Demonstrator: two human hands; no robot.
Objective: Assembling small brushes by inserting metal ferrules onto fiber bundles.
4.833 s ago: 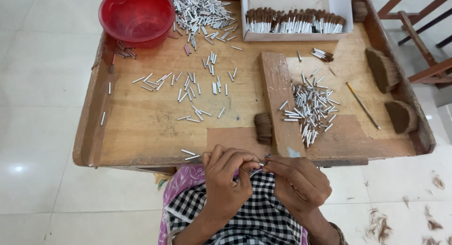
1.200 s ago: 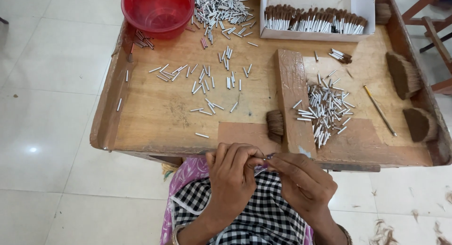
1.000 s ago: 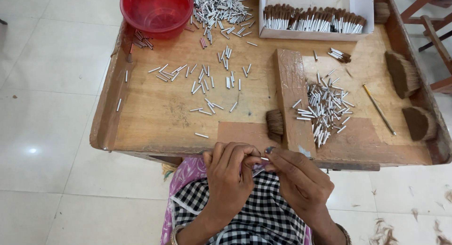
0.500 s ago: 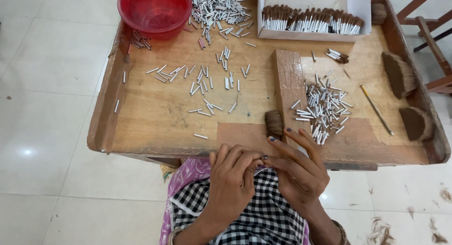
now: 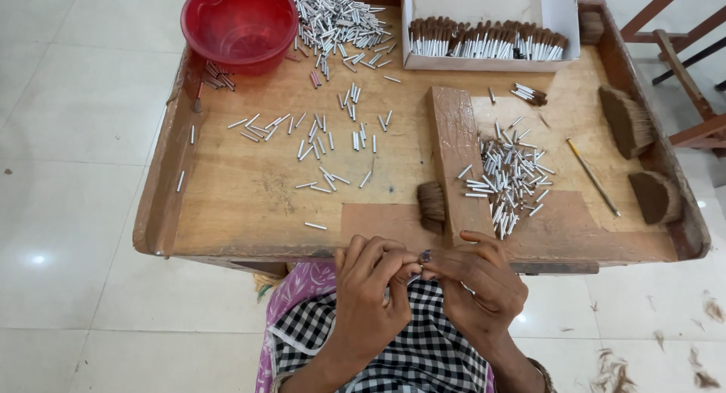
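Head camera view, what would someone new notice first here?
Both hands, left hand and right hand, meet over a checked cloth at the near edge of the wooden tray table, pinching a small white tube. Similar tubes litter the tray, and a red bowl sits at its far left corner.

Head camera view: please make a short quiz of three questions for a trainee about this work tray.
1. True or false: the red bowl stands at the tray's far left corner.
2. What fills the white box? A) brown-tipped sticks B) coins C) cloth
3. Where do the left hand and right hand meet?

Key: 1 true. 2 A. 3 Over the checked cloth, just off the wooden tray near edge, pinching one small piece.
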